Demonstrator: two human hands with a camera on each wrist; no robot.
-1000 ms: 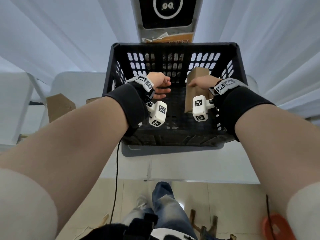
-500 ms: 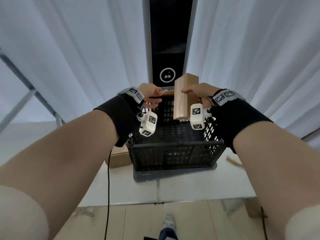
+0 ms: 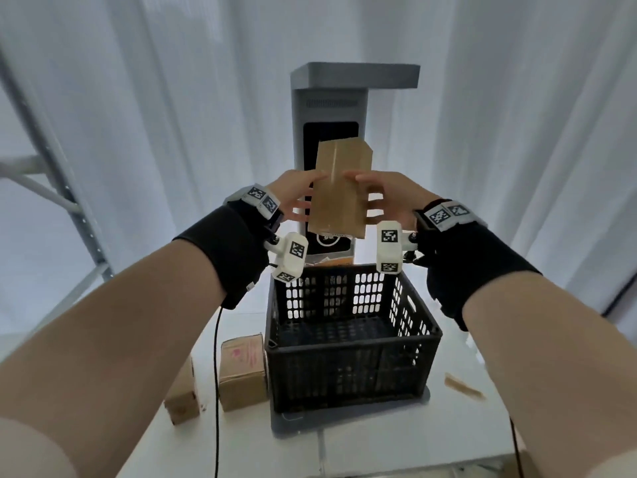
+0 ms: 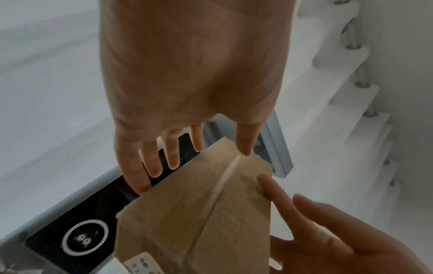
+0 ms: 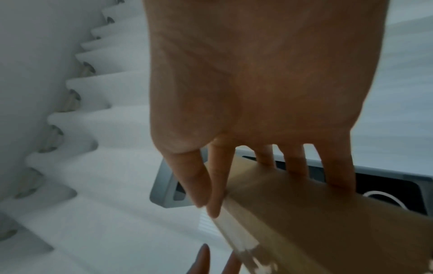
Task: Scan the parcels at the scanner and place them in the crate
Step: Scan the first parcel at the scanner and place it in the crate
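The parcel [image 3: 339,189] hides much of the scanner [image 3: 329,139] screen; its white label [image 4: 140,264] is blurred, cut off.

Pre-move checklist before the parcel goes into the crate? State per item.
1. Parcel held by both hands: ok, left hand and right hand hold its sides.
2. Parcel in front of scanner screen: ok.
3. Label facing scanner: cannot tell; a white label shows at the lower end in the left wrist view.
4. Scan registered: cannot tell.
5. Crate under the parcel, open top: ok.
6. Space in crate: ok, visible floor bare.
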